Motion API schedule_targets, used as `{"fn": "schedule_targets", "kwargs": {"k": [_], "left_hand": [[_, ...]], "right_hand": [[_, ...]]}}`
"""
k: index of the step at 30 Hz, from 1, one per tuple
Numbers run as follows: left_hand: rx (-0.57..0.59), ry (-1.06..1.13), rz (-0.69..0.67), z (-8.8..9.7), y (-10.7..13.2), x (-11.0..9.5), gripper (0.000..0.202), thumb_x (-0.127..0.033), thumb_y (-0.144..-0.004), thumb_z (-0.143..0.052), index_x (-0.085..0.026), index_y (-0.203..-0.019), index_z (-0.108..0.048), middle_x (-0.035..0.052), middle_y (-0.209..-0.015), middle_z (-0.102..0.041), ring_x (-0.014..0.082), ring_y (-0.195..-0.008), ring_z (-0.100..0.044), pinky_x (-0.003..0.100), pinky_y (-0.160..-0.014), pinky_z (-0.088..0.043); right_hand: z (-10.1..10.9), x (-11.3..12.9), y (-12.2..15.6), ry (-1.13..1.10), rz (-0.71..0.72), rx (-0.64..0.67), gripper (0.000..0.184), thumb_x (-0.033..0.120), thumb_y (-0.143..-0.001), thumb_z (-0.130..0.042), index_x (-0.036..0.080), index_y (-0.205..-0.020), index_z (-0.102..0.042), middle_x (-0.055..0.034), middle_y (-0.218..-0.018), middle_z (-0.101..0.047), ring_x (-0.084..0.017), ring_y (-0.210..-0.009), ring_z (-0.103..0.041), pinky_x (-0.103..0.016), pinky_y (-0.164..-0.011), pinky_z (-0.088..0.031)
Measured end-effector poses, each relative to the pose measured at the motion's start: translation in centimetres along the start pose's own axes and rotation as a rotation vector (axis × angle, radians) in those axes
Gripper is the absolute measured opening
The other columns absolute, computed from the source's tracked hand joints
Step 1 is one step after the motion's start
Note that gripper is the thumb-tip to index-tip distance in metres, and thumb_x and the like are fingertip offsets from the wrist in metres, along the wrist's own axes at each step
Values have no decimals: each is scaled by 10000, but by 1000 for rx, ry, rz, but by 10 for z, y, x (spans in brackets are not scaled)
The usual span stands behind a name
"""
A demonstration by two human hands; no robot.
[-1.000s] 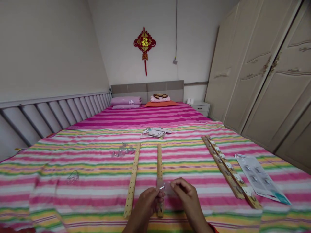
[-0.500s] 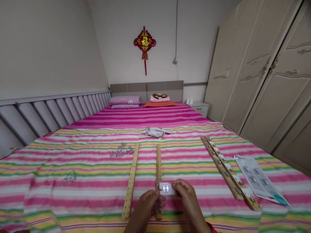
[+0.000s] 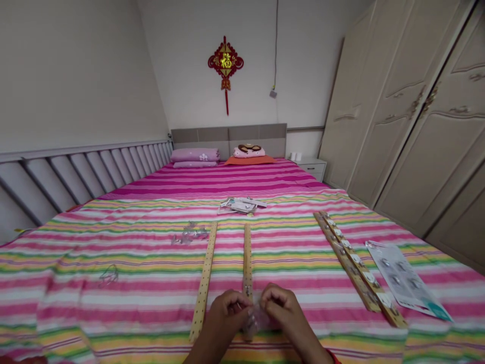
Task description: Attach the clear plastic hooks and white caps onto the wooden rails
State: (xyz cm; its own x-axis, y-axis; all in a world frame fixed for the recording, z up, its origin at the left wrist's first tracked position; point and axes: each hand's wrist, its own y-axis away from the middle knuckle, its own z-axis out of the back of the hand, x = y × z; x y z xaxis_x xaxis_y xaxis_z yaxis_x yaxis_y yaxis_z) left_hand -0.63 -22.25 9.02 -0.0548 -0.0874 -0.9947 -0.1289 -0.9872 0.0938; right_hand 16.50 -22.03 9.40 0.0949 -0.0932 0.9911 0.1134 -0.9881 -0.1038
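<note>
My left hand (image 3: 223,316) and my right hand (image 3: 282,311) meet at the near end of a perforated wooden strip (image 3: 247,258) lying on the striped bed cover. Both hands have their fingers pinched on a small clear plastic piece (image 3: 257,316) held between them, right over the strip. A second perforated wooden strip (image 3: 205,278) lies parallel just to the left of my left hand.
Two more wooden strips fitted with small white pieces (image 3: 354,263) lie to the right, beside a flat plastic pack (image 3: 403,280). Loose clear bits (image 3: 188,234) and opened packaging (image 3: 240,205) lie further up the bed. Wardrobes (image 3: 417,111) line the right side.
The hands dropped nearer the strip's end and closed tighter round the small piece, which showed as a white tag with a shiny centre half a second ago and is now mostly hidden.
</note>
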Motion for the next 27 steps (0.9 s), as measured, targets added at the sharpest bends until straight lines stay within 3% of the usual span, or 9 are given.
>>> {"fn": "schedule_targets", "kwargs": {"k": [3,10,16,21,27], "left_hand": [[81,-25,12,-1,3,2,185,-308,-619,-753,-142,-683,-704,22,-578,-629,129,-559,-541,222,-551,-391],[118,2,35,0,2,2,230,-364,-662,-719,-149,-646,-640,23,-573,-631,136,-548,-559,231,-541,-386],[49,95,94,-1,-5,0,351,-438,-574,-769,-137,-599,-592,-16,-533,-561,96,-515,-483,219,-527,-344],[-30,178,188,-3,-13,1,434,-533,-527,-760,-144,-568,-572,-51,-462,-483,72,-463,-384,218,-493,-281],[-146,224,155,-5,-34,4,396,-498,-533,-752,-155,-593,-563,-88,-444,-406,56,-443,-307,211,-469,-224]], "right_hand": [[0,-2,0,26,13,54,174,300,-618,-628,170,-510,-588,21,-550,-493,-116,-513,-423,-244,-499,-302],[-3,-8,-6,-47,-71,88,205,333,-622,-658,165,-524,-594,37,-498,-489,-105,-491,-408,-237,-505,-295],[-5,-14,-16,-71,-76,49,299,426,-642,-705,147,-558,-641,42,-495,-478,-95,-503,-394,-227,-503,-289],[-1,-23,-19,-141,-109,-74,407,553,-698,-654,149,-652,-645,41,-523,-523,-75,-431,-404,-214,-438,-278],[-4,-28,-23,-209,-180,-64,410,541,-583,-758,157,-648,-631,26,-447,-577,-98,-397,-487,-211,-419,-351]]}}
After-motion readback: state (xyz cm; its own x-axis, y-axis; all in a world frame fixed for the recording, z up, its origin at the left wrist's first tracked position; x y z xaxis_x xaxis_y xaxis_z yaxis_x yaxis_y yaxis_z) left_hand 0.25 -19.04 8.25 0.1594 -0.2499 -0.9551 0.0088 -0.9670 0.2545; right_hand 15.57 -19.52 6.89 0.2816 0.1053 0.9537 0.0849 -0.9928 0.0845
